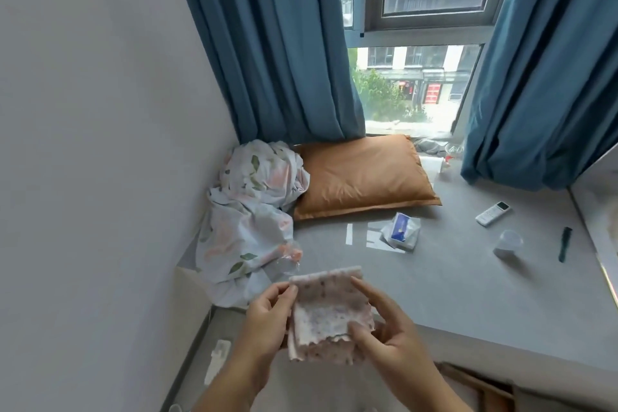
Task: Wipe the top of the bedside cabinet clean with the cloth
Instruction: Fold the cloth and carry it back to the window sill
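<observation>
Both hands, left hand (267, 321) and right hand (388, 338), pinch the folded cloth (329, 311) in the air. Wiping has not begun; next, press it down on the cabinet top.

two hands (267, 321) (391, 338), one cloth (329, 308), one pillow (361, 174), two curtains (284, 43) (548, 70).

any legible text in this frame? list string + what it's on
None can be read.
Red signs on the buildings outside the window: marks show, too blurred to read.
Blue-and-white packet in clear wrap on the grey ledge: print too small to read.
White remote control: buttons and display illegible.
Pink patterned cloth held by left hand and right hand: pattern only, no lettering.
</observation>
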